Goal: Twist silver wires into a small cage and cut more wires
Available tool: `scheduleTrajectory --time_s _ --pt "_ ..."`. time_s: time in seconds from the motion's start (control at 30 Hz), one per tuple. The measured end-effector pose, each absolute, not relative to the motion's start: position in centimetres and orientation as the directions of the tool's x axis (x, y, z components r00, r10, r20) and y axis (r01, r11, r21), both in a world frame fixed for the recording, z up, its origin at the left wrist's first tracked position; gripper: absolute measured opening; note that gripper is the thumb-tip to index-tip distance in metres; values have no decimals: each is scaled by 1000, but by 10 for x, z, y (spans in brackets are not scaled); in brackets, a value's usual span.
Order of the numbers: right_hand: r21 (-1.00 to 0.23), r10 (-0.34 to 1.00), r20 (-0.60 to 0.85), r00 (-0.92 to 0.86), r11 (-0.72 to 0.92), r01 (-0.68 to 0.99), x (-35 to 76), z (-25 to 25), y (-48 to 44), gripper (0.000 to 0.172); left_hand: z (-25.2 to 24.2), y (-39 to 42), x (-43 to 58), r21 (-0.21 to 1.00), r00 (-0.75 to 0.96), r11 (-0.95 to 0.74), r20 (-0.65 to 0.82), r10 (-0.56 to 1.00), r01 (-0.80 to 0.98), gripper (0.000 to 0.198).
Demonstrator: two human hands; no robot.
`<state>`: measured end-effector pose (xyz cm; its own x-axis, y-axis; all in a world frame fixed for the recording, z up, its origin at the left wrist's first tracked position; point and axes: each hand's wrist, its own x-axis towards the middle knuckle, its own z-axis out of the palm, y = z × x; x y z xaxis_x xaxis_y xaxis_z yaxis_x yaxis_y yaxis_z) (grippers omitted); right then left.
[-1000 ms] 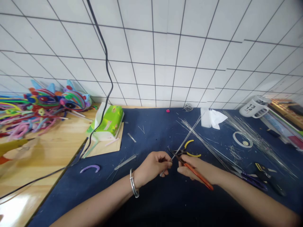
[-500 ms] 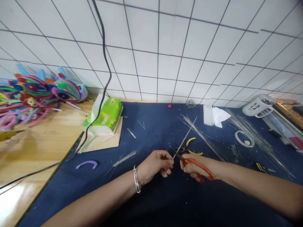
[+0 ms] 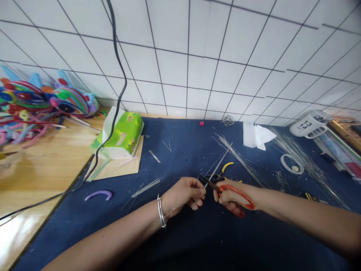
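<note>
My left hand [image 3: 187, 192], a silver bangle at its wrist, pinches the lower end of a thin grey strip [image 3: 217, 165] between thumb and fingers. The strip slants up and to the right over the cloth. My right hand [image 3: 229, 194] grips scissors [image 3: 238, 192] with orange handles and dark blades. Those blades point left and lie across the strip just above my left fingertips; whether they are cutting into it I cannot tell. Behind the scissors, pliers [image 3: 226, 166] with yellow handles lie partly hidden by my right hand.
Loose thin wires [image 3: 245, 165] and short wire pieces [image 3: 146, 188] lie on the dark blue cloth [image 3: 180, 150]. At left are a green tissue pack [image 3: 126, 131], a purple curved piece [image 3: 98, 194] and a black cable [image 3: 121, 86]. A white mug [image 3: 306, 124] stands at the right.
The view has shifted slightly, so things at the left sit farther left. My hands, the strip and the scissors keep nearly the same arrangement.
</note>
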<state>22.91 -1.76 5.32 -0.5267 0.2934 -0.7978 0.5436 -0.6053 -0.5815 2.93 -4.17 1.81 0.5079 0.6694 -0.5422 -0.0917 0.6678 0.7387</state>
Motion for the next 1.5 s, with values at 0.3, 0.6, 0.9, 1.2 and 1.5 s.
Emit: scheduleTrajectory --time_s 0.3,0.6,0.9,1.2,1.5 --pt "-580 295 -800 -522 -601 550 229 56 -17 27 20 -42 29 719 492 691 -578 651 -70 16" --pt "-552 218 -810 -545 -597 582 230 56 -13 19 21 -41 29 721 513 691 -572 640 -59 16" --pt "-485 170 -852 -496 -612 624 228 60 -7 54 22 -41 32 711 525 701 -577 626 -56 19" --pt "-471 128 -851 -510 -614 633 227 48 -8 26 23 -42 31 702 530 708 -573 625 -76 18" --pt "-502 100 -793 -601 -665 553 233 36 -11 15 20 -40 31 692 520 719 -595 613 -56 17"
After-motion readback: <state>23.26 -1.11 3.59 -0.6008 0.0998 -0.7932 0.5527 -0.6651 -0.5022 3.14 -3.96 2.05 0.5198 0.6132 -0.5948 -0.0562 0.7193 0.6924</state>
